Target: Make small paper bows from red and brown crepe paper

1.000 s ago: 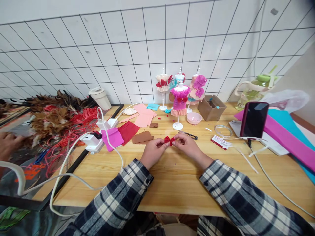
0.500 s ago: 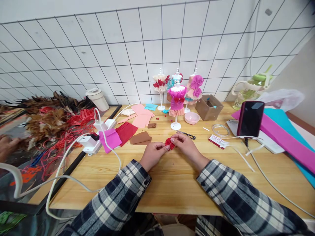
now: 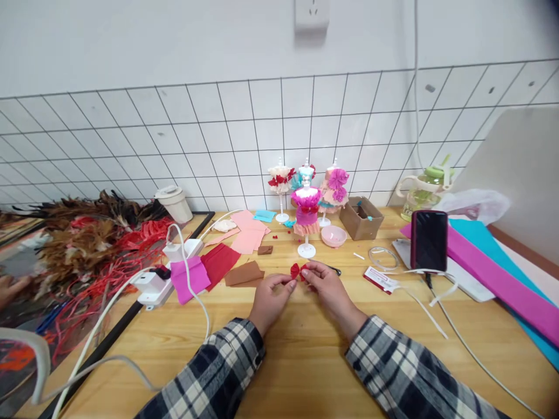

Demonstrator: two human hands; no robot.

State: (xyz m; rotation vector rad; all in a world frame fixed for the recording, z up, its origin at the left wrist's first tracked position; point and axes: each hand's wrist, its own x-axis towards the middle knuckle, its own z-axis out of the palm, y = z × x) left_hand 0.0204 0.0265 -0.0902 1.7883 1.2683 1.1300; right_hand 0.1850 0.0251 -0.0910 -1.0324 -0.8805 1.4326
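Between my hands is a small red crepe-paper bow (image 3: 295, 270), pleated and spread to both sides. My left hand (image 3: 271, 299) pinches its left side between thumb and fingertips. My right hand (image 3: 326, 289) pinches its right side, and those fingers cover part of it. Just beyond stands a small white dress form (image 3: 306, 212) in a magenta and peach paper dress with a red bow at its waist. A dark-handled tool (image 3: 335, 270) lies mostly hidden behind my right hand. Brown paper (image 3: 244, 273) and red paper (image 3: 219, 263) lie left of my hands.
Several dressed forms (image 3: 280, 186) stand behind, near a pink bowl (image 3: 334, 236) and a cardboard box (image 3: 361, 219). A phone (image 3: 428, 240) leans at right. A power strip (image 3: 163, 279) with cables crosses the left side. Another person's hand (image 3: 13, 289) is at far left, by feathers (image 3: 87, 233).
My view has tilted up, showing more wall and a socket. The red paper, a round ruffle before, now shows as a bow with two sides. Both hands still hold it.
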